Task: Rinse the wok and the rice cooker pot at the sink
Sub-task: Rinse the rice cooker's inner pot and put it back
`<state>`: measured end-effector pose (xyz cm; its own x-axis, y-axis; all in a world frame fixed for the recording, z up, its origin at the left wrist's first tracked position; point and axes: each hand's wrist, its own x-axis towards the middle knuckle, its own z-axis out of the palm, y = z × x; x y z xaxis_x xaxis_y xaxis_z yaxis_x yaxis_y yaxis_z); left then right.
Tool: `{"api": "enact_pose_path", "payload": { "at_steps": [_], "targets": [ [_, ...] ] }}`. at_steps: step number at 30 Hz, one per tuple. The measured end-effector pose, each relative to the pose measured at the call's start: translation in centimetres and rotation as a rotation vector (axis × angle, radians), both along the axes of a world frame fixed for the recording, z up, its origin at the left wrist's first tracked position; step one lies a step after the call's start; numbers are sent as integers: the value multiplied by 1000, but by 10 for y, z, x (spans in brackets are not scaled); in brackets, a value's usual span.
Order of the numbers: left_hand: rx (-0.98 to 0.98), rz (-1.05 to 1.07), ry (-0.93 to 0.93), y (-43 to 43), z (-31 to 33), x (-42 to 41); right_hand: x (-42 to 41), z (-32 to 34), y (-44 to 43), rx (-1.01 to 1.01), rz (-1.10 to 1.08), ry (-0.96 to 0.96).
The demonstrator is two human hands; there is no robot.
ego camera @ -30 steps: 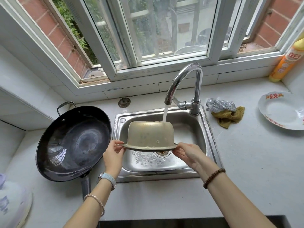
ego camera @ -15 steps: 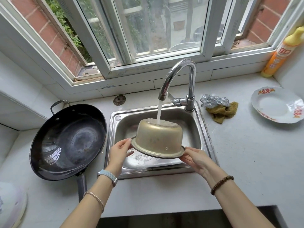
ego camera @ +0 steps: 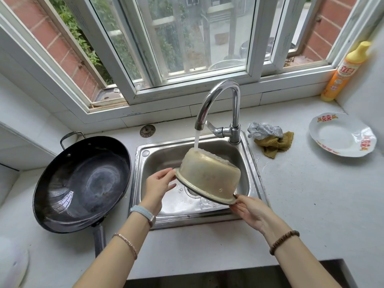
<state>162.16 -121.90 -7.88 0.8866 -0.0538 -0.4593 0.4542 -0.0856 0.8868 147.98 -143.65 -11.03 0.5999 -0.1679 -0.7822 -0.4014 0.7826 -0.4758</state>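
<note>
The dull gold metal rice cooker pot (ego camera: 209, 176) is held upside down and tilted over the stainless steel sink (ego camera: 252, 163), its base turned up and to the far left, its flared rim slanting down toward the near right. The left hand (ego camera: 159, 187) sits at the pot's left side, fingers loosely spread, with the fingertips against the rim's upper left edge. The right hand (ego camera: 250, 212) is below and to the near right of the pot, thumb and fingers pinching the lowest part of the rim. Between them the pot hangs above the round drain (ego camera: 192, 192), clear of the basin floor.

A white stream of water (ego camera: 196, 140) falls from the curved chrome tap (ego camera: 220, 109) onto the upturned base and spreads in a frothy sheet along its far edge. Droplets and foam speckle the wet basin near the drain.

Left of the sink, on the pale speckled worktop (ego camera: 301, 194), lies the wide black steel wok (ego camera: 83, 181), open side up, its inside glossy with a greyish worn patch at the centre; nothing is in it. Its loop handle points far, its long handle near. Right of the tap lie a silvery mesh scourer (ego camera: 265, 129) touching an olive knitted cloth (ego camera: 274, 144). Farther right is a white scalloped plate with red motifs (ego camera: 340, 137), and in the far right corner stands an orange and yellow plastic bottle (ego camera: 342, 73).
</note>
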Motion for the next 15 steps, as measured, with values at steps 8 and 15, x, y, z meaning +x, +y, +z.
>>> {"api": "enact_pose_path", "payload": {
  "at_steps": [8,15],
  "targets": [
    [28,-36,-35,-15,10,2,-6,-1,-2,30,-20,11],
    [55,-56,-32,-9,12,-3,-5,-3,-5,33,-7,3]
  ]
}}
